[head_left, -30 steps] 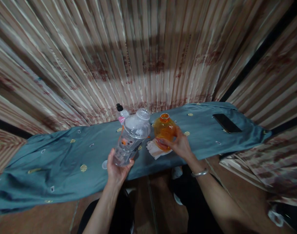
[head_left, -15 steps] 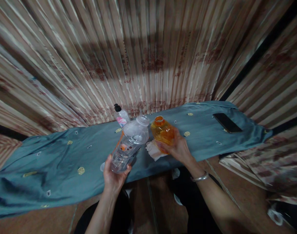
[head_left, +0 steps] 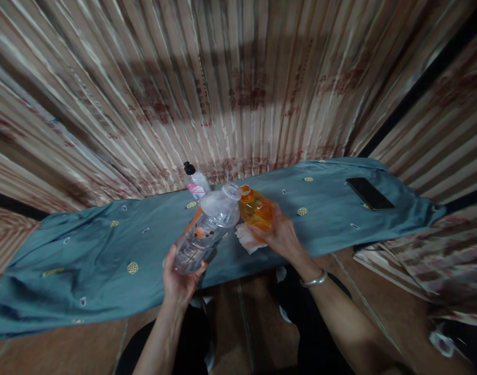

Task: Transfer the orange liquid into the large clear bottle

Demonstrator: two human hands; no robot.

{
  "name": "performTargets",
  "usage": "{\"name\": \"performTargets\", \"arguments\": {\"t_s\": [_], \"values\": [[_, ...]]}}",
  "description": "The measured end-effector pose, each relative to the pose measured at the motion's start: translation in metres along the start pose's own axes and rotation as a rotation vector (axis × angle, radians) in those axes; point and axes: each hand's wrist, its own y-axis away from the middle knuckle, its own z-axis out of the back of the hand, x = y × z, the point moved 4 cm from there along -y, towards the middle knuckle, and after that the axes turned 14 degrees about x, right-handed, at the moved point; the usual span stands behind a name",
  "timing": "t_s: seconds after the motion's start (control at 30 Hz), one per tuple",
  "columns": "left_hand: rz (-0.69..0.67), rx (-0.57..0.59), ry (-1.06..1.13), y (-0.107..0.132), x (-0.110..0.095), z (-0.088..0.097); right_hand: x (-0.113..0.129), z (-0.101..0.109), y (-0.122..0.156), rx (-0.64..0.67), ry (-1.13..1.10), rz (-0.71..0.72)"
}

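My left hand (head_left: 180, 278) is closed around the lower part of a large clear plastic bottle (head_left: 207, 224), which tilts to the right and has no cap on its mouth. Dark and orange print shows on its side. In my right hand (head_left: 279, 232) is a smaller orange bottle (head_left: 256, 208), also uncapped and leaning left. The two bottle mouths are side by side; whether they touch I cannot tell. A crumpled pale tissue (head_left: 249, 239) lies under the orange bottle, partly hidden by it.
A pump bottle (head_left: 198, 182) with a black top stands behind the clear bottle. On the right, a black phone (head_left: 370, 193) lies on the blue-green cloth (head_left: 93, 250) covering the bench. A striped curtain (head_left: 246, 88) hangs close behind.
The orange bottle has tipped further left, and its mouth has come close to the clear bottle's mouth. The clear bottle leans a little more to the right.
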Motion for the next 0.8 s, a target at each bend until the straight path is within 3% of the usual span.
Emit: {"name": "performTargets", "arguments": {"t_s": [0.8], "values": [[-0.016,-0.064,-0.097,0.004,-0.008,-0.012,-0.004,-0.002,0.004,0.017,-0.059,-0.050]]}}
